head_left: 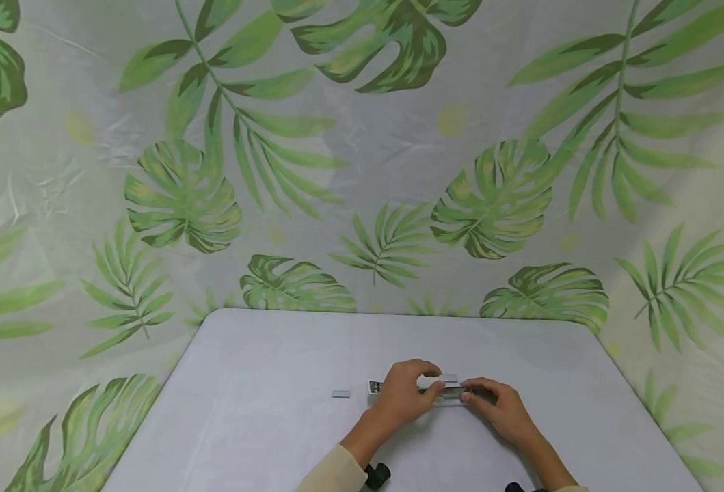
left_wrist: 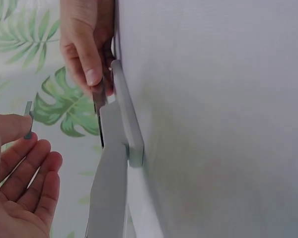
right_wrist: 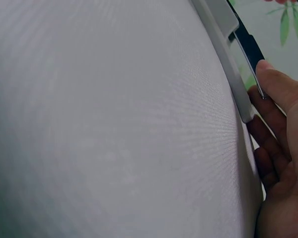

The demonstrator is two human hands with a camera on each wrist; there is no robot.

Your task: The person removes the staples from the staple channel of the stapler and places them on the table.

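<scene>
A light grey stapler (left_wrist: 109,178) lies across the table under both hands, its long base (right_wrist: 231,69) along the tabletop. My left hand (head_left: 403,391) is above the stapler's middle and covers part of it. Between its thumb and index finger it pinches a small grey staple strip (left_wrist: 29,121), the other fingers loosely bent. At the stapler's right end, my right hand (head_left: 502,408) grips the tip of the dark metal magazine (right_wrist: 251,47) between thumb and fingers. That magazine sits above the base, with a gap between them in the right wrist view.
Another small grey staple strip (head_left: 340,394) lies on the white table (head_left: 257,424), left of the stapler. Behind the table hangs a leaf-patterned sheet (head_left: 386,171). Dark wrist-worn devices (head_left: 377,476) show by the sleeves at the bottom edge.
</scene>
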